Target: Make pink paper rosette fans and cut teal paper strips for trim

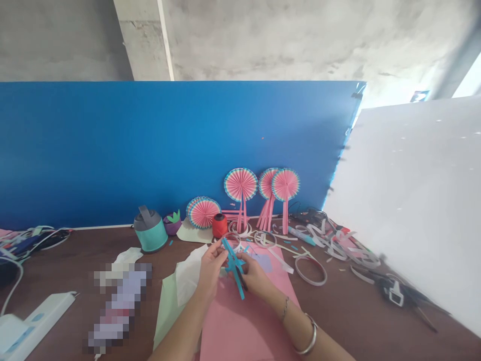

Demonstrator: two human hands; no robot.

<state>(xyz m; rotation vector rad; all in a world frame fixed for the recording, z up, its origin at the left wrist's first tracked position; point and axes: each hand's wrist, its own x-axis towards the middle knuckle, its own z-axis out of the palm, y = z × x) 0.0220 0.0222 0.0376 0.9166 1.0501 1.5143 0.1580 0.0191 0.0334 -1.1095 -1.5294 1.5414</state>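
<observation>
Blue paper strips (232, 262) — pinched by left hand (211, 264) and right hand (256, 276).
A dark slim tool (242, 282) sits against the right fingers — its slipping could tear the strips; pink paper sheet (246, 326) lies beneath both hands.

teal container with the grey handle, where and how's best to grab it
Probably by the raised grey handle on top of the teal container, coming from above and the near side: it stands upright with the handle uppermost, while the purple pot crowds its right and the blue panel rises behind.
</observation>
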